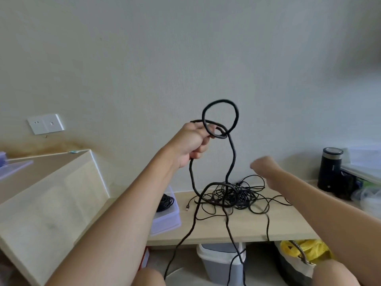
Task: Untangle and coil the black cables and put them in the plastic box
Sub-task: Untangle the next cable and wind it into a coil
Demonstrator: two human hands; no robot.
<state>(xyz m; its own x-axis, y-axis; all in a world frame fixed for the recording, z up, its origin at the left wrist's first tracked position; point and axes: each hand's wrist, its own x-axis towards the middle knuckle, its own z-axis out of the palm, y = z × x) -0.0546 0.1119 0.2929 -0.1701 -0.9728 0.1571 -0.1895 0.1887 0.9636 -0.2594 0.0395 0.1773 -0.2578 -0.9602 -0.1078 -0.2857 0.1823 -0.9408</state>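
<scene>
Head view: left hand (pixel 191 141) clenches the black cable (pixel 236 117) — its loop stands just above the grip.

Pale wall (pixel 144 48), wall socket (pixel 45 123), wooden desk (pixel 237 226)

A thick black cable (pixel 221 100) makes a loop high above the desk (pixel 247 226). A messy pile of thin black cables (pixel 233 195) lies on the desk's middle. The plastic box (pixel 169 219) sits at its left end, one coil (pixel 165 202) inside.
</scene>
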